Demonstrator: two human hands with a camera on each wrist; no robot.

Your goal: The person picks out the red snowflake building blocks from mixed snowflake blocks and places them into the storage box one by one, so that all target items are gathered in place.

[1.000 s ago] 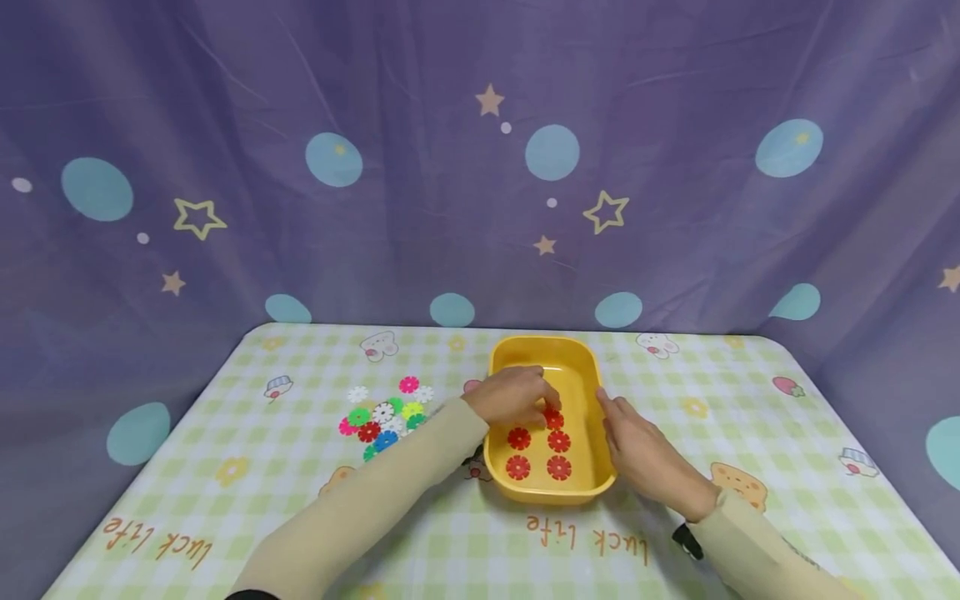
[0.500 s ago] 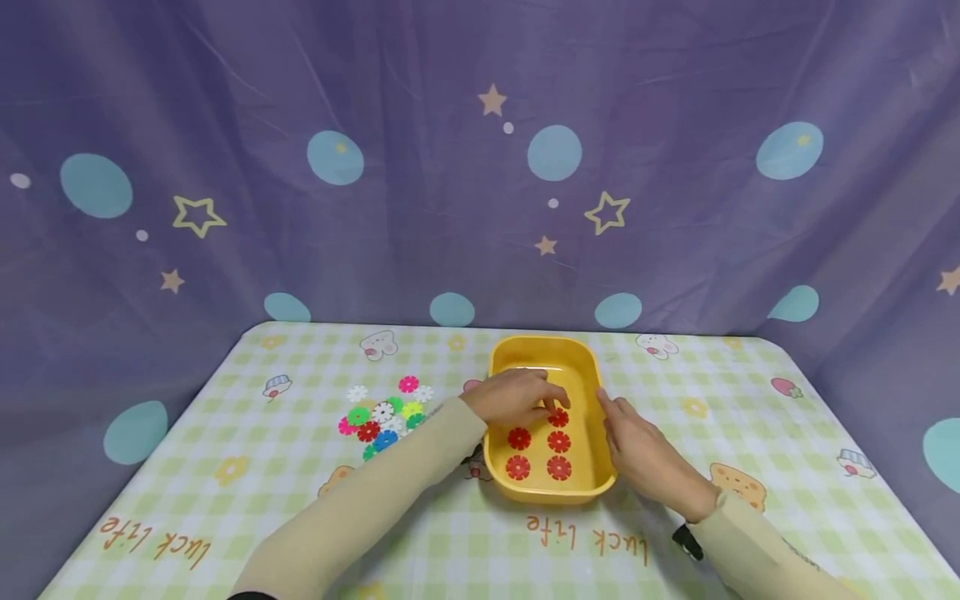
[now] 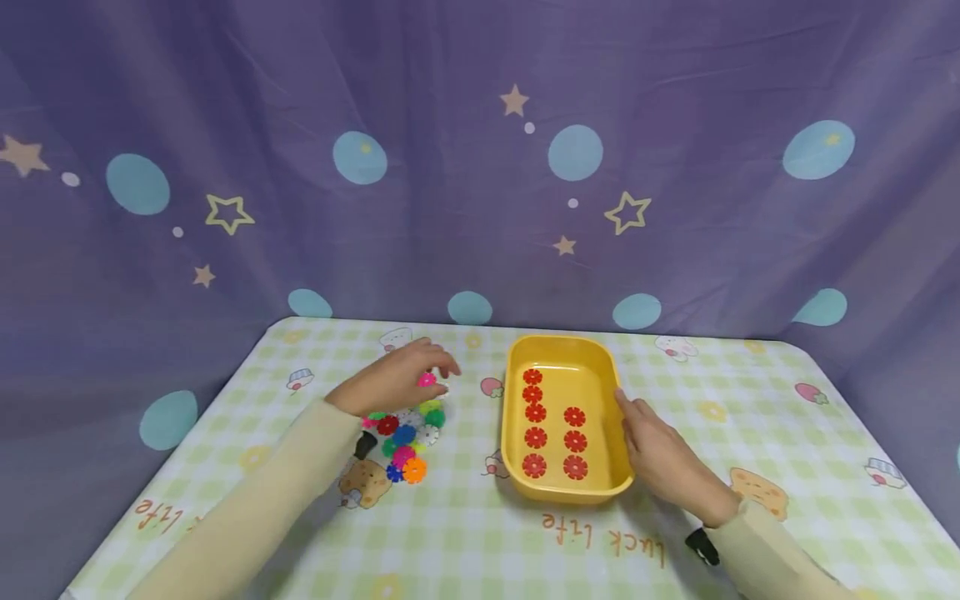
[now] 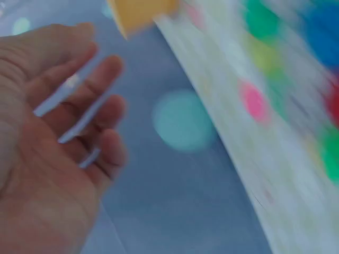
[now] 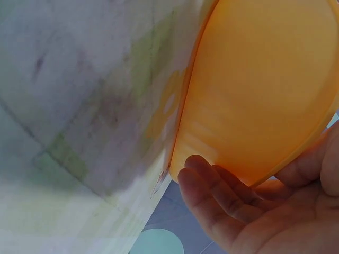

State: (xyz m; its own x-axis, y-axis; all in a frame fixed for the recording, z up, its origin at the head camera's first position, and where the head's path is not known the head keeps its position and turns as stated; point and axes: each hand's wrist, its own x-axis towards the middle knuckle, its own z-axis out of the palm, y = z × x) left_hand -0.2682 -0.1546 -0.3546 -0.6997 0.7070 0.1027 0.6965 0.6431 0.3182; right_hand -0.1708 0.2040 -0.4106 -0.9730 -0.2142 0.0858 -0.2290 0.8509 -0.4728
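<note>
A yellow plastic tray [image 3: 567, 496] stands on the table. Inside it red snowflake discs lie in two columns: several on the left and three on the right [image 3: 575, 441]. My right hand [image 3: 666, 461] holds the tray's right side; in the right wrist view its fingers [image 5: 212, 203] lie along the outer wall and the thumb reaches over the rim. My left hand [image 3: 397, 377] is over the pile of mixed-colour snowflake discs [image 3: 405, 435] left of the tray. In the left wrist view that hand [image 4: 69, 121] has loosely bent fingers with nothing between them, and the discs are blurred.
A green-checked tablecloth [image 3: 465, 542] with printed figures covers the table. Behind the table's far edge hangs a purple curtain [image 3: 450, 233] with stars and dots. A strip of tablecloth separates the pile from the tray.
My left hand has left the tray and moved left over the pile. The red discs that it covered now show in the tray. The right hand keeps its place; the head view has shifted slightly.
</note>
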